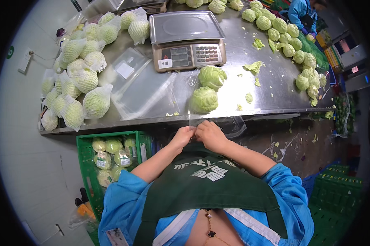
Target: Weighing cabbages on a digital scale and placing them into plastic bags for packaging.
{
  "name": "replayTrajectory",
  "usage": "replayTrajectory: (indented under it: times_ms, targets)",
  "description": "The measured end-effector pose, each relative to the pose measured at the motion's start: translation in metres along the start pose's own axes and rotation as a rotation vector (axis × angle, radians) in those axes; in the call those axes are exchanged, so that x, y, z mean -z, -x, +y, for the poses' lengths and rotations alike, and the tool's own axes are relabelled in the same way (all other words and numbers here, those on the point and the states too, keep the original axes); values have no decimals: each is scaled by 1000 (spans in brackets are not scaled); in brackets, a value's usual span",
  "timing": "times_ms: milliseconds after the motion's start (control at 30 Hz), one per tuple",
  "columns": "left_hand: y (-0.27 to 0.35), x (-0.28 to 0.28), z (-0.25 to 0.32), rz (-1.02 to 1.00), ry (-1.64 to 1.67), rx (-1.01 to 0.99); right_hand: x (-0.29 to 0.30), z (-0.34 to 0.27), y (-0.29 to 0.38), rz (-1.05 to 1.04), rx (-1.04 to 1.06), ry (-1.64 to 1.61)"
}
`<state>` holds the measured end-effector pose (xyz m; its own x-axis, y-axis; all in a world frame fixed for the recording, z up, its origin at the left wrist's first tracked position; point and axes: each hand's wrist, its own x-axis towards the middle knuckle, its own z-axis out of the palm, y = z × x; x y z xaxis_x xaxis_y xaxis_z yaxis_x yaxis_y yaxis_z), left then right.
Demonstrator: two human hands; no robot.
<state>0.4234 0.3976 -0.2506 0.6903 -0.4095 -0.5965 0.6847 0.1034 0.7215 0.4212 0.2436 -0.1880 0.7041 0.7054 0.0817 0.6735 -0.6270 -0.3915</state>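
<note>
My left hand (182,138) and my right hand (211,137) meet at the table's front edge, fingers pinching a clear plastic bag (235,126). Part of the film hangs out to the right, below the edge. Just beyond my fingers a green cabbage (204,100) rests on the metal table (234,92). Behind it, almost touching, lies a second cabbage (212,77) with clear film at its left side. Whether the film in my hands reaches around the nearer cabbage, I cannot tell.
A weighing scale (188,40) stands behind the cabbages. Flat clear bags (142,89) lie left, beside net-wrapped cabbages (86,78). Bare cabbages (284,38) line the right side; a person (300,15) works beyond. A green crate (88,172) holds labelled cabbages below left.
</note>
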Motion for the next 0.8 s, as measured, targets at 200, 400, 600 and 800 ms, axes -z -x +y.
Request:
replayTrajectory:
  times_ms: [200,400,600,800]
  targets:
    - [9,47,-24,-120,-435,-296,57,46,217,-629,-430,216]
    - [9,39,4,601,-1258,-942,92,68,158,-200,-467,333]
    - [-20,4,40,189,-1364,-1186,59,119,28,-24,116,239]
    - [-34,38,31,265,-61,-396,39,178,24,237,-544,-771]
